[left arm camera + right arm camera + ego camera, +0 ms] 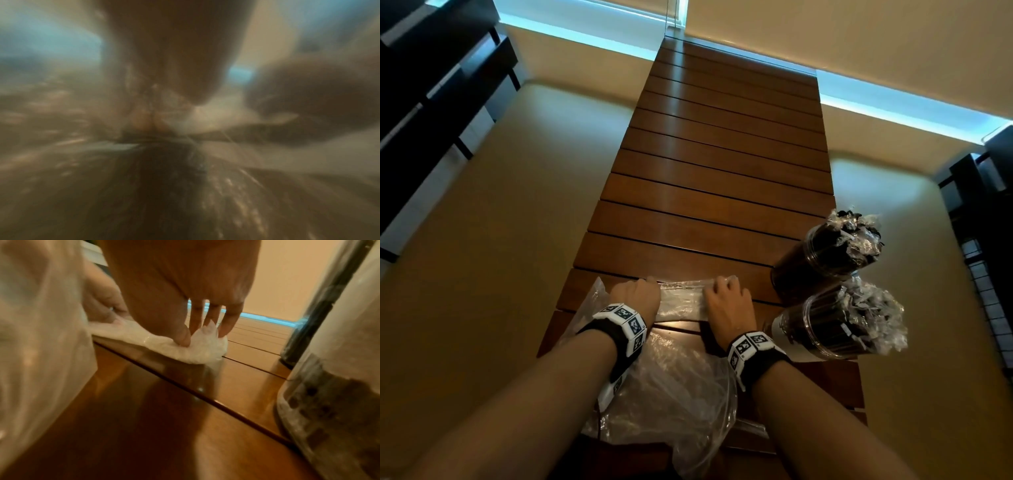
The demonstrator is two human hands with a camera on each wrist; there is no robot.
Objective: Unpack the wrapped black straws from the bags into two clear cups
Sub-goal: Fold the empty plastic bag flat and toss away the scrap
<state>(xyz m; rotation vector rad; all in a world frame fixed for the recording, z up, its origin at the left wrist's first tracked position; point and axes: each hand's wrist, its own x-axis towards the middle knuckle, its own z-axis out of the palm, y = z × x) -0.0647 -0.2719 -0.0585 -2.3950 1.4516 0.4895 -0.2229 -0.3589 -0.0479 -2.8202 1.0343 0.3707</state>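
Two clear cups stand on the right of the table, the far cup (822, 260) and the near cup (825, 329) (329, 386), both packed with wrapped black straws. A flattened clear bag (681, 298) (201, 350) lies across the table between my hands. My left hand (635, 296) (100, 305) grips its left end with curled fingers. On the bag's bunched right end, my right hand (726, 301) (197, 335) pinches with thumb against fingers. I see no straws inside this bag. The left wrist view is blurred, showing only the left hand (174, 56).
A second, crumpled clear bag (671, 387) (41, 321) lies under my left forearm at the near edge. The slatted wooden table (705, 164) is narrow and runs far ahead. Beige floor lies on both sides, with dark furniture at the far left and right.
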